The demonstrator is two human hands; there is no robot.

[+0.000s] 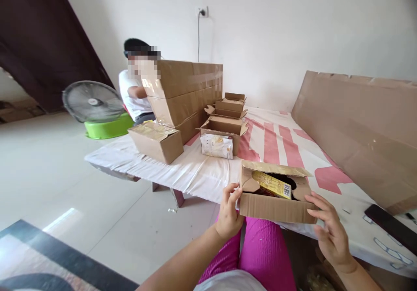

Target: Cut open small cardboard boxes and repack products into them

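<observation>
A small cardboard box sits at the table's near edge, in front of my lap. Its end flaps are folded in, while the long front and back flaps stand away from the opening. Through the gap shows a yellow packet with a barcode. My left hand grips the box's left corner, its fingers bent against the side. At the right end, my right hand has its fingers apart, with fingertips touching the box's edge and the thumb lower down, off the cardboard.
Open boxes stand in a row behind, a white pouch against the nearest. A closed box lies left, beside stacked cartons. Another person sits behind these. At right are a black phone and large cardboard sheet.
</observation>
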